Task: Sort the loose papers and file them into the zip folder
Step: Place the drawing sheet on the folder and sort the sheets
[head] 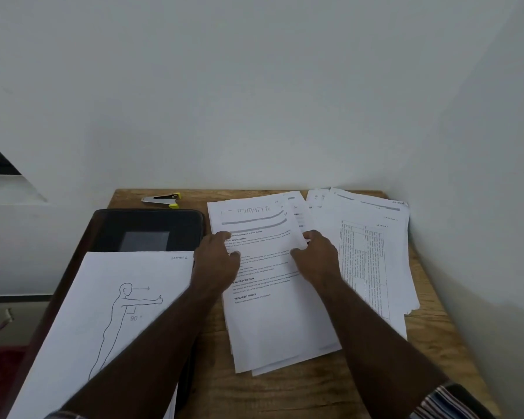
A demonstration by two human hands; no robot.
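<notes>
papers [273,313] flat white sheets | hands [266,261] on top | wooden table [285,394]

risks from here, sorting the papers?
1. The middle stack under both hands is fanned; lifting it may shed lower sheets.
2. The figure sheet lies loose on the black zip folder; opening the folder could slide it off.
3. The right pile overhangs the table edge.

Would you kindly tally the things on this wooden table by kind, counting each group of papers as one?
Groups of white printed papers: 3 (figure-drawing sheet, middle stack, fanned right pile)
Black zip folder: 1
Yellow-tipped metal staple remover: 1
Total: 5
</notes>
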